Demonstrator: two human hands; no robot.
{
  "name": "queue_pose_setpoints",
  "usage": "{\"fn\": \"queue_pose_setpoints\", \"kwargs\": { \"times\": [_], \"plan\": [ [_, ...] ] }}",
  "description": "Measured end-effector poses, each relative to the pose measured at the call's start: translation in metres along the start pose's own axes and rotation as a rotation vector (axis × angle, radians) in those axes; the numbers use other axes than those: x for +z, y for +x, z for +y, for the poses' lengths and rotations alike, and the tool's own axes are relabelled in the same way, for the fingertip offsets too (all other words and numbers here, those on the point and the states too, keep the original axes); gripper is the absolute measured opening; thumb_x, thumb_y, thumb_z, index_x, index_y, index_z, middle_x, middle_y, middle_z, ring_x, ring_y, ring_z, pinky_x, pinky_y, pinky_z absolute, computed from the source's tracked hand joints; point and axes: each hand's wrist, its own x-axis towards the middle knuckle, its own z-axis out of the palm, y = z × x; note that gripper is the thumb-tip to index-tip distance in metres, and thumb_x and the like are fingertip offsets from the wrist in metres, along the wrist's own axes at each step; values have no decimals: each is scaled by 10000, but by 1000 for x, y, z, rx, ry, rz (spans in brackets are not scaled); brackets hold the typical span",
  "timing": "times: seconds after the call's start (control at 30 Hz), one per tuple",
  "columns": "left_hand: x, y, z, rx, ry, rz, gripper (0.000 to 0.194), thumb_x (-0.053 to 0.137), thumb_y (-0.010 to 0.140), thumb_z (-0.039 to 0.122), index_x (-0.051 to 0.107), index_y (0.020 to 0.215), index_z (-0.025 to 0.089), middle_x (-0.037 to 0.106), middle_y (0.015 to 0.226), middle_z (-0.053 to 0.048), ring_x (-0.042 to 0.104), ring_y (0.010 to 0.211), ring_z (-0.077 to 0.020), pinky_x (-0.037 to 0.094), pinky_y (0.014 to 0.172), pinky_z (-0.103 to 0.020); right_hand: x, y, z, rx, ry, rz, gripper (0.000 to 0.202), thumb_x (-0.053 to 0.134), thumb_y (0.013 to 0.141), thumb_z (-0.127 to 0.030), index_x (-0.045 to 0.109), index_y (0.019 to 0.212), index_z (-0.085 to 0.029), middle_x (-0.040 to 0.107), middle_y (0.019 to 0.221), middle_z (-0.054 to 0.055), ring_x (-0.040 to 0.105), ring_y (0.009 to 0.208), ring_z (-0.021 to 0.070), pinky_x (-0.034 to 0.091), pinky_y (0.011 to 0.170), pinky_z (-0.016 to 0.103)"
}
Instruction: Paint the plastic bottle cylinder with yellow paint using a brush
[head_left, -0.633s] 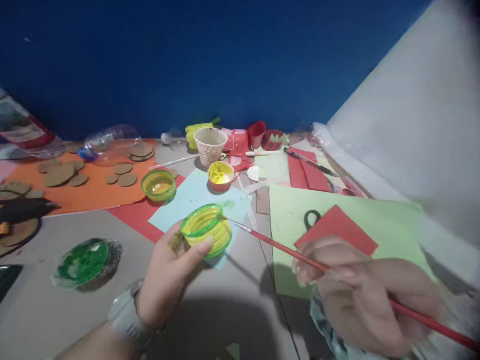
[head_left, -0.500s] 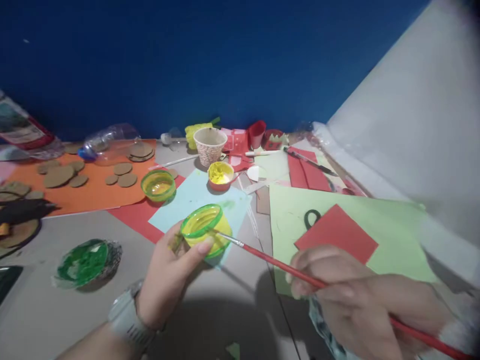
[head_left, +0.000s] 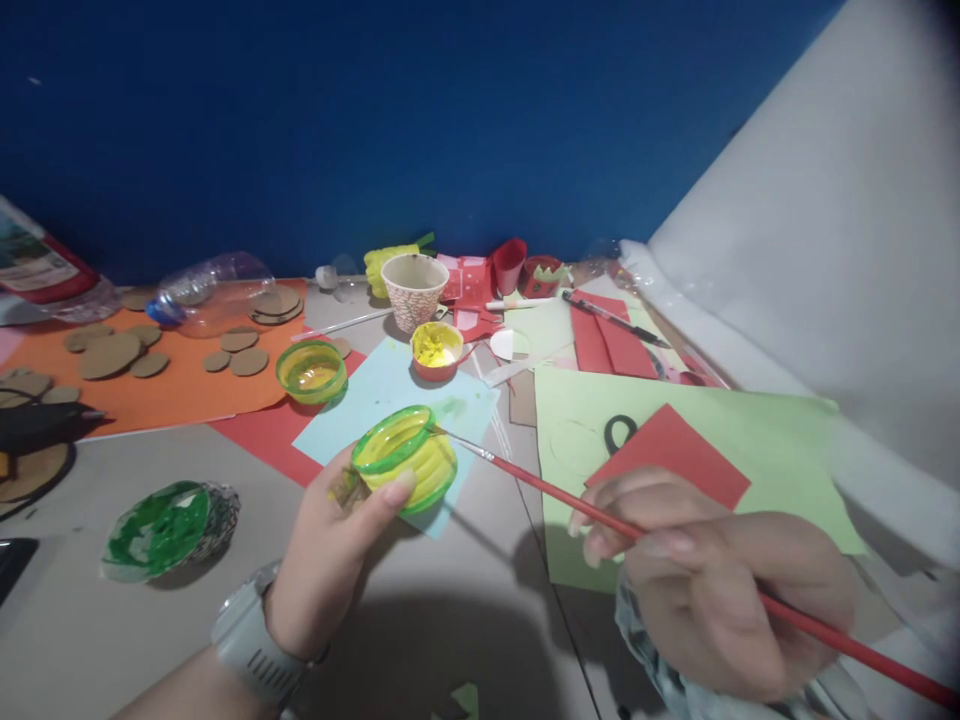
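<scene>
My left hand [head_left: 337, 530] grips a small yellow cup [head_left: 424, 470] with green painted rims, tilted above the light blue paper. In my right hand [head_left: 697, 580] is a red-handled paintbrush [head_left: 555, 490]. Its tip meets the right side of the cup's green upper rim. A similar yellow-green cup [head_left: 312, 372] stands behind and to the left. Further back sits a small container of yellow paint [head_left: 437, 350]. At the left lies a bowl of green paint [head_left: 166, 530], tipped a little towards me.
Orange paper [head_left: 187, 385] at the left carries cardboard discs and a clear plastic bottle [head_left: 217, 292]. A patterned paper cup [head_left: 414, 290] stands at the back. Light green paper [head_left: 795, 470] with a red square [head_left: 679, 455] lies at the right, before a white wall.
The brush tip has moved up from the cup's side to its upper rim. My left hand and the cup have shifted slightly left in view.
</scene>
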Motion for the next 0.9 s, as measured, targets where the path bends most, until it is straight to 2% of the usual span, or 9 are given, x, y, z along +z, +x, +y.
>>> {"fn": "queue_pose_setpoints", "kwargs": {
  "times": [0.13, 0.23, 0.37, 0.5, 0.67, 0.9],
  "plan": [
    [0, -1, 1, 20, 13, -12, 343, 745, 745, 390, 699, 981, 146, 731, 1058, -98, 675, 1007, -267, 539, 865, -311, 0, 1, 1, -117, -10, -115, 255, 457, 901, -159, 623, 1081, -233, 643, 720, 35, 631, 591, 183, 534, 560, 379],
    [1, -2, 2, 6, 1, -15, 357, 740, 744, 406, 705, 981, 141, 729, 1059, -107, 670, 1016, -283, 540, 878, -341, 0, -2, 4, -112, 32, -113, 298, 434, 890, -131, 609, 1116, -215, 635, 768, 47, 639, 639, 194, 534, 602, 405],
    [2, -3, 2, -14, -28, -25, 344, 730, 748, 424, 713, 956, 152, 736, 1026, -97, 690, 930, -264, 549, 866, -364, 0, -4, 5, -82, 65, -93, 292, 442, 878, -103, 617, 1092, -198, 618, 780, 48, 637, 644, 191, 532, 607, 407],
    [1, -2, 4, 26, 53, -10, 328, 737, 743, 428, 727, 915, 149, 742, 958, -86, 684, 831, -210, 560, 798, -292, 0, -4, 4, -95, 41, -121, 294, 434, 885, -106, 613, 1090, -216, 638, 772, 50, 638, 658, 199, 526, 583, 395],
    [0, -1, 6, 47, 62, -9, 284, 727, 750, 443, 728, 790, 161, 718, 779, -45, 634, 646, -146, 552, 656, -233, -1, -6, 7, -95, 67, -81, 287, 449, 874, -99, 621, 1082, -197, 624, 776, 54, 635, 628, 200, 520, 585, 407],
    [-1, -2, 6, 50, 126, -22, 317, 705, 769, 446, 739, 866, 147, 731, 948, -92, 668, 806, -216, 548, 829, -325, 0, -6, 7, -88, 38, -52, 305, 462, 860, -95, 633, 1088, -206, 641, 774, 55, 642, 630, 209, 518, 579, 404]
  ]
}}
